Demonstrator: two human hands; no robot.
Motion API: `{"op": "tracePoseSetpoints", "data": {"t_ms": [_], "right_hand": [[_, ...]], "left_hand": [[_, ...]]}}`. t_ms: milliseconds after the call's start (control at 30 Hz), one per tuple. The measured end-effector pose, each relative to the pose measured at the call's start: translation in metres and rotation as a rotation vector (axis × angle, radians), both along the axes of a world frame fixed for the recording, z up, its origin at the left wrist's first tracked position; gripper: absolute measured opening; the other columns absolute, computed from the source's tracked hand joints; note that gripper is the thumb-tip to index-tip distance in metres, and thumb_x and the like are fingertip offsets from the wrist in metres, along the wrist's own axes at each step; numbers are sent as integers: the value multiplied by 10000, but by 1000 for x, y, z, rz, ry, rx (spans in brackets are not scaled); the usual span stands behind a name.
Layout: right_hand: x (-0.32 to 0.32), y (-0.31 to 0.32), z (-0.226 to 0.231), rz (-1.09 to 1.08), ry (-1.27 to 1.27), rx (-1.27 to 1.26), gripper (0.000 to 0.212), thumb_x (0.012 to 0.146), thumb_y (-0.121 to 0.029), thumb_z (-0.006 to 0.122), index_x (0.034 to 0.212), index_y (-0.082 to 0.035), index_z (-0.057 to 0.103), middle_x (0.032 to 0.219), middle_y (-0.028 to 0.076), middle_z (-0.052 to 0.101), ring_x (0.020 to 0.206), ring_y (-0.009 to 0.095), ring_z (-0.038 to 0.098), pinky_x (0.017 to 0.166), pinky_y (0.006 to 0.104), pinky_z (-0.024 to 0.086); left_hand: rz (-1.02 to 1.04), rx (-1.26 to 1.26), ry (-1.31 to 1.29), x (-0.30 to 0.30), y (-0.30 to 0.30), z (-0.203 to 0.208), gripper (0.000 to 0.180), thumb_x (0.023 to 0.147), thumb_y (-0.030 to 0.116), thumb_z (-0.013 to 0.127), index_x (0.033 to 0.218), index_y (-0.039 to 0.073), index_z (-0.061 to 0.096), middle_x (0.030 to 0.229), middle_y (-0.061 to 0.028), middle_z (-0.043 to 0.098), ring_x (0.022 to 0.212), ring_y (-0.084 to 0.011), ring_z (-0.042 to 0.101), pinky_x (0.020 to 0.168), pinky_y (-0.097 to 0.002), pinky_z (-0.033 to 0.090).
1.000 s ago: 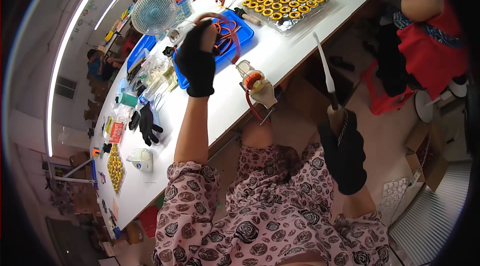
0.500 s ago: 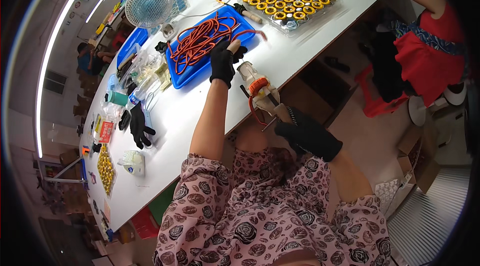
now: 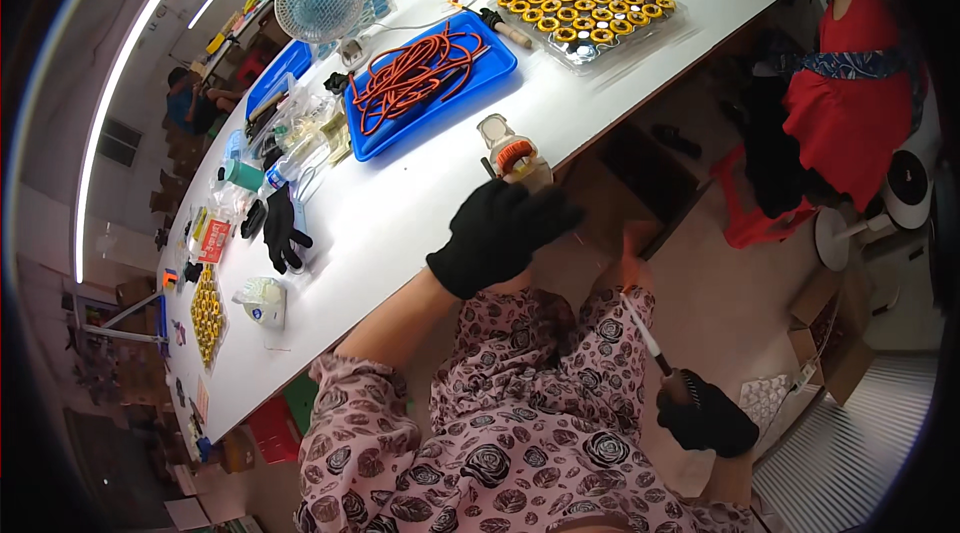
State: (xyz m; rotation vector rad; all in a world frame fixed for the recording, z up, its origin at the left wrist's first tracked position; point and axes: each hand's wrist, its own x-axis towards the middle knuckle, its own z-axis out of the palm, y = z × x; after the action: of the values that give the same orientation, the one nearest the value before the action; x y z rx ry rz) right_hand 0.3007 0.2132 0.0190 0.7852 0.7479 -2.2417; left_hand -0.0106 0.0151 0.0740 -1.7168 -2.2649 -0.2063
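Observation:
My right hand [image 3: 706, 415], in a black fingerless-looking glove, is closed round the handle of a slim hand tool [image 3: 647, 335] with a pale shaft, held low beside my right thigh. A reddish-orange strand or blur is near its tip; I cannot make out which. My left hand [image 3: 508, 236], also black-gloved, reaches over the table edge with fingers stretched to the right, slightly blurred. Just beyond it stands a pale clamp-like holder [image 3: 496, 130] gripping a ring coil [image 3: 515, 155] wound with orange-red wire. The hand partly hides the holder's lower end.
A blue tray [image 3: 370, 146] of tangled red-brown wire [image 3: 415, 78] lies behind the holder, near a clear tray of yellow rings [image 3: 585, 8]. Fans [image 3: 320, 0], plastic bags and a spare black glove [image 3: 284, 230] are further left. A person in red [image 3: 850, 63] is at the right.
My right hand has drawn the tool away from the coil, down and right. My left hand has come back from beside the blue tray to the near side of the holder.

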Motion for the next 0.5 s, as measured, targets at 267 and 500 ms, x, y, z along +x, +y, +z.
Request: {"op": "tracePoseSetpoints", "data": {"t_ms": [267,500], "right_hand": [[-97,-44,57,-404,354,1839,422,824,-306,618,1153,-65,508,871,180,604,695,348,611,580,395,496],[-150,-34,-17,157,1114,1613,470,802,-330,635,1145,-38,503,866,137,616,763,302,617,659,404,484]], "left_hand": [[176,636,211,-61,12,47,305,701,104,632,1004,142,640,841,-41,634,752,-226,604,654,-323,467],[304,1018,-1200,-163,21,-7,192,796,160,624,938,31,635,752,-50,644,668,-123,605,595,-246,443]]}}
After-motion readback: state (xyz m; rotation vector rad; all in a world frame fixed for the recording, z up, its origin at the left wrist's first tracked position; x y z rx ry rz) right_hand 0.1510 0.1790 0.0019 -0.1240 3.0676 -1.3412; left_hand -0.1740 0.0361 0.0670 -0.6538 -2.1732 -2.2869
